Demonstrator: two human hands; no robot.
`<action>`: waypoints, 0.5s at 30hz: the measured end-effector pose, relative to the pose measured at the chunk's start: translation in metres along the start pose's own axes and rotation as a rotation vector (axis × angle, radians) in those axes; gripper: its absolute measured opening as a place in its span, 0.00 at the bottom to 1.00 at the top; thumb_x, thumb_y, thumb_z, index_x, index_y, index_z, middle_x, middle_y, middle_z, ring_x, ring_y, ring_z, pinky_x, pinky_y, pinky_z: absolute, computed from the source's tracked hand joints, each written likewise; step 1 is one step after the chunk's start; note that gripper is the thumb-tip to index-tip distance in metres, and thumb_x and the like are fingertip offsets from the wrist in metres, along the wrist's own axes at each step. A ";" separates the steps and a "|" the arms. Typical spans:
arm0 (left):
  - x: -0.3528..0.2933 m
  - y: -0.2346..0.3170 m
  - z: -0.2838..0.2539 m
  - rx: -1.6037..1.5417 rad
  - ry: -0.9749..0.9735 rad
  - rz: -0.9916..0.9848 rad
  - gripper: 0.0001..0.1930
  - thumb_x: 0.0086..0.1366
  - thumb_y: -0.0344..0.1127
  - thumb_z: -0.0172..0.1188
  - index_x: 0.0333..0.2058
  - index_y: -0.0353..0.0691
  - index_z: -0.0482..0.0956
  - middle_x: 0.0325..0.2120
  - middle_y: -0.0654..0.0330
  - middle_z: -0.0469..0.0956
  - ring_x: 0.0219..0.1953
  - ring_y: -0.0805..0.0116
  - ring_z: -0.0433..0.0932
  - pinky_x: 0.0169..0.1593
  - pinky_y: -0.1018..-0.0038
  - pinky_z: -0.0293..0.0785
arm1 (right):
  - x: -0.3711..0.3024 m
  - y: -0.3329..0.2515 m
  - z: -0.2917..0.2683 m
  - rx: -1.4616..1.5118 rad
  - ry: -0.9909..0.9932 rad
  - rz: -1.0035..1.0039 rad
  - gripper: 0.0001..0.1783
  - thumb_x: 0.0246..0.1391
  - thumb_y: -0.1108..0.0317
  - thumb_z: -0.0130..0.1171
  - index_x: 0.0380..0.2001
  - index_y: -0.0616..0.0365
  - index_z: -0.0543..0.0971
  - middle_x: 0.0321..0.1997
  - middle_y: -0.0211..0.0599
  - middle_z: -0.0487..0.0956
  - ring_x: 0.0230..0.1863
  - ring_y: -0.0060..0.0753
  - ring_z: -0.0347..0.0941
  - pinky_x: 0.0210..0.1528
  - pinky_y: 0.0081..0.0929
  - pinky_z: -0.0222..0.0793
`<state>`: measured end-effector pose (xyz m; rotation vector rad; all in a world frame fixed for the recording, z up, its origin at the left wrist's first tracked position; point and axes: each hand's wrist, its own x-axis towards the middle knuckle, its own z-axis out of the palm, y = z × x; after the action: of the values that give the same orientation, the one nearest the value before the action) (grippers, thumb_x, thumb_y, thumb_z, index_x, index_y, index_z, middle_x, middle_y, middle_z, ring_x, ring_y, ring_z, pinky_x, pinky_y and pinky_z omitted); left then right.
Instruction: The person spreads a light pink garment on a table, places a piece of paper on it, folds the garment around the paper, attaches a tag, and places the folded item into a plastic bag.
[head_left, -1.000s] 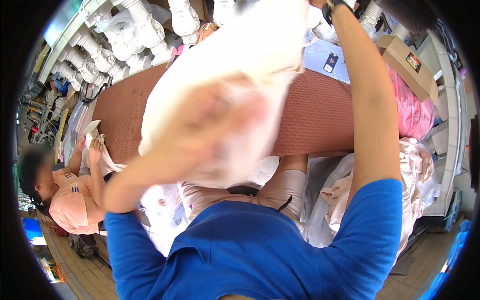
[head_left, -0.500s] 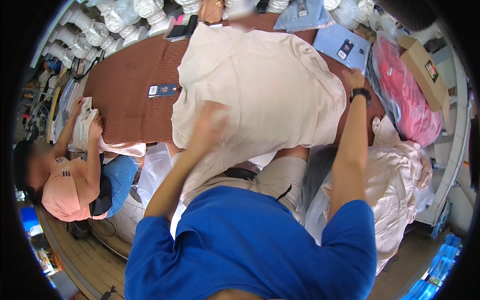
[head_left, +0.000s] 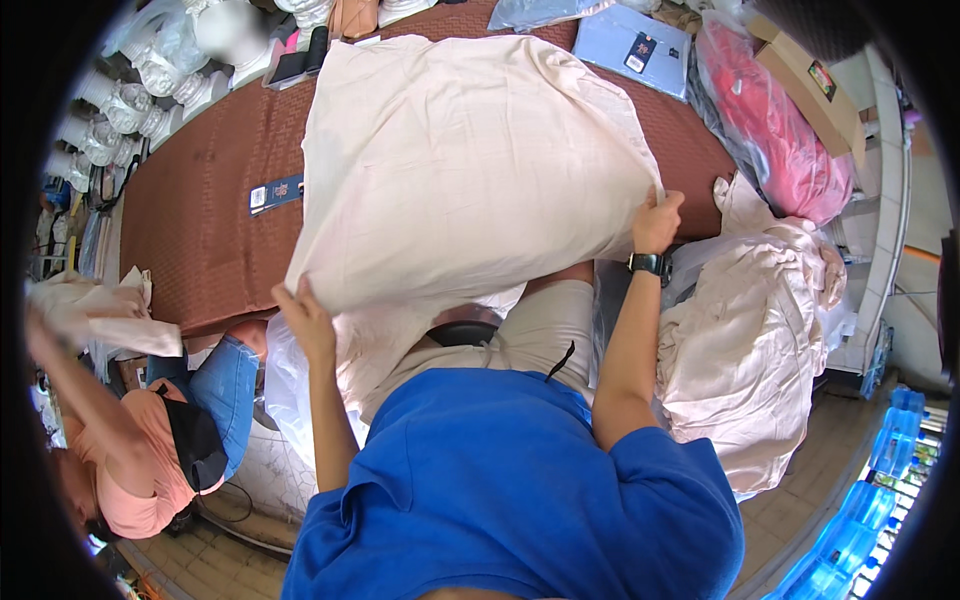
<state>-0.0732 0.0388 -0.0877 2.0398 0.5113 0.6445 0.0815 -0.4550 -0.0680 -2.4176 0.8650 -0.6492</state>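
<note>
A cream garment (head_left: 470, 170) lies spread over the brown textured table cover (head_left: 200, 200), its near part hanging past the table's front edge toward my lap. At its near left corner, my left hand (head_left: 308, 315) is closed on the cloth. My right hand (head_left: 657, 222), with a dark watch on the wrist, pinches the garment's right edge. Between both hands the fabric is pulled fairly taut, with light creases. A dark blue hang tag (head_left: 276, 193) rests on the table cover, touching the garment's left side.
Folded blue garment (head_left: 632, 52) in plastic at the far right, beside bagged red clothing (head_left: 765, 125) and a cardboard box (head_left: 808, 85). Crumpled cream cloth (head_left: 745, 350) is heaped at my right. On the left, a person in an orange shirt (head_left: 140, 460) handles pale cloth (head_left: 105, 305).
My left hand has come down from above the cloth to grip its near left corner. My right hand has moved nearer and taken the right edge. The co-worker has lifted their cloth.
</note>
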 end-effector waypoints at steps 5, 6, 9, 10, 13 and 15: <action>-0.004 0.006 -0.042 0.306 -0.143 -0.155 0.11 0.71 0.35 0.54 0.40 0.31 0.67 0.33 0.43 0.76 0.35 0.47 0.75 0.44 0.62 0.71 | 0.005 0.029 -0.007 -0.371 0.041 -0.046 0.17 0.60 0.57 0.58 0.43 0.57 0.68 0.36 0.56 0.82 0.42 0.62 0.78 0.39 0.53 0.74; -0.001 -0.001 -0.045 0.391 -0.187 -0.194 0.11 0.71 0.35 0.55 0.41 0.31 0.67 0.33 0.42 0.76 0.36 0.44 0.76 0.44 0.60 0.71 | 0.006 0.030 0.004 -0.479 0.132 -0.073 0.17 0.60 0.58 0.58 0.43 0.58 0.70 0.36 0.54 0.82 0.43 0.59 0.78 0.41 0.52 0.74; 0.028 0.002 -0.027 0.526 -0.031 0.268 0.16 0.66 0.34 0.60 0.48 0.32 0.70 0.39 0.43 0.75 0.44 0.40 0.73 0.48 0.57 0.69 | 0.036 0.006 0.031 -0.463 0.268 -0.277 0.16 0.60 0.55 0.58 0.39 0.58 0.75 0.36 0.51 0.82 0.46 0.54 0.76 0.46 0.52 0.72; 0.050 0.017 -0.013 0.572 0.023 0.417 0.17 0.65 0.34 0.61 0.49 0.32 0.70 0.41 0.44 0.75 0.46 0.41 0.72 0.49 0.57 0.69 | 0.055 -0.007 0.043 -0.402 0.293 -0.358 0.16 0.60 0.54 0.57 0.37 0.58 0.78 0.36 0.50 0.82 0.46 0.52 0.76 0.48 0.53 0.71; 0.133 0.037 0.045 0.329 -0.074 0.521 0.16 0.65 0.31 0.60 0.50 0.33 0.72 0.45 0.47 0.73 0.47 0.45 0.71 0.50 0.59 0.68 | 0.122 -0.051 0.097 -0.138 -0.145 -0.414 0.21 0.60 0.51 0.56 0.37 0.58 0.85 0.41 0.55 0.83 0.49 0.53 0.78 0.56 0.54 0.67; 0.192 0.049 0.091 0.209 -0.097 0.560 0.15 0.64 0.27 0.59 0.50 0.36 0.74 0.46 0.48 0.73 0.48 0.46 0.72 0.50 0.59 0.70 | 0.141 -0.095 0.131 -0.135 -0.353 -0.340 0.23 0.58 0.49 0.59 0.41 0.60 0.85 0.45 0.57 0.83 0.51 0.54 0.79 0.57 0.48 0.68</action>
<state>0.1374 0.0674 -0.0401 2.4192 -0.0665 0.8385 0.2958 -0.4486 -0.0759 -2.7161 0.3680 -0.2677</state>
